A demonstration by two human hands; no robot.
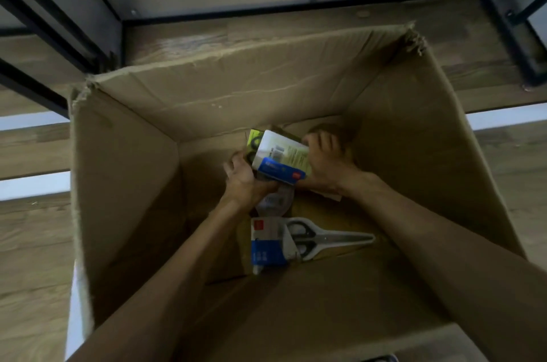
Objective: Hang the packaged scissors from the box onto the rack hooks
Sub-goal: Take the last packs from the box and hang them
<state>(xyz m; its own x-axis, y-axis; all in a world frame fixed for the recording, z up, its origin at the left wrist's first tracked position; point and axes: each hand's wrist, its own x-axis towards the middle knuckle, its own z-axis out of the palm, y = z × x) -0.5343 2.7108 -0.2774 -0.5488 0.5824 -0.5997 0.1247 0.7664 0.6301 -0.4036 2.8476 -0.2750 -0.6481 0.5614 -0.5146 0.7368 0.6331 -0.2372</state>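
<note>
Both my arms reach down into a big open cardboard box (124, 184). My left hand (244, 181) grips the lower end of a small stack of packaged scissors (281, 159) with white, blue and yellow-green cards. My right hand (325, 160) holds the same stack from the right side, fingers curled over its edge. Below the hands, another scissors pack (296, 240) lies flat on the box bottom, its blades pointing right and its white and blue card on the left.
The box stands on a wood-look floor (32, 243). Beyond its far wall is the black metal frame of a rack (266, 5) with a pale back panel. Black frame bars (44, 36) run along the left, and a black leg (521, 45) stands at the right.
</note>
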